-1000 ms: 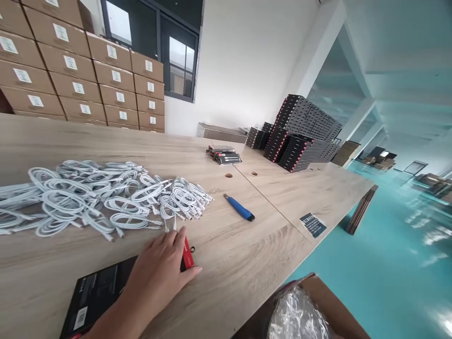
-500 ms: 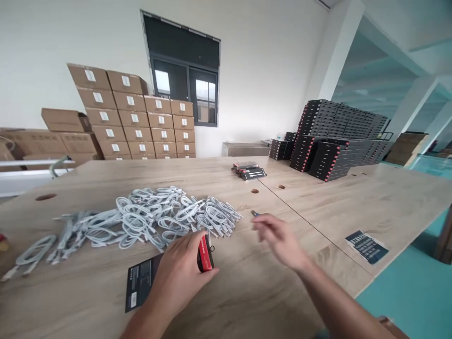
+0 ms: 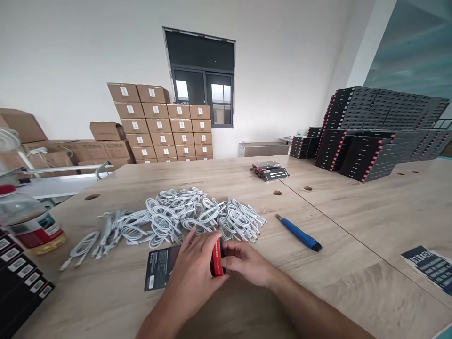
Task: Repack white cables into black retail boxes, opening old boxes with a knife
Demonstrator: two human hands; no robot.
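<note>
My left hand [image 3: 197, 263] is closed around a small black box with a red side panel [image 3: 218, 258], held on end just above the table. My right hand [image 3: 247, 263] meets that box from the right, its thumb against the side and its fingers curled behind; their tips are partly hidden. Under and left of my left hand lies a flat dark printed card [image 3: 157, 268]. Just beyond both hands spreads a pile of coiled white cables [image 3: 197, 214]. A slim blue-handled tool with a narrow tip [image 3: 299, 232] rests on the table to the right.
Black boxes with labels [image 3: 21, 282] and a red-capped bottle [image 3: 31, 221] stand at the left. Flat black packages [image 3: 270, 171] lie further back. Tall stacks of black boxes [image 3: 367, 155] fill the back right. Printed sheets [image 3: 431, 268] lie near the right edge.
My right hand has come leftward from beside the blue tool to the box in my left hand. The tool now lies fully in sight. The view has turned left, bringing in the bottle.
</note>
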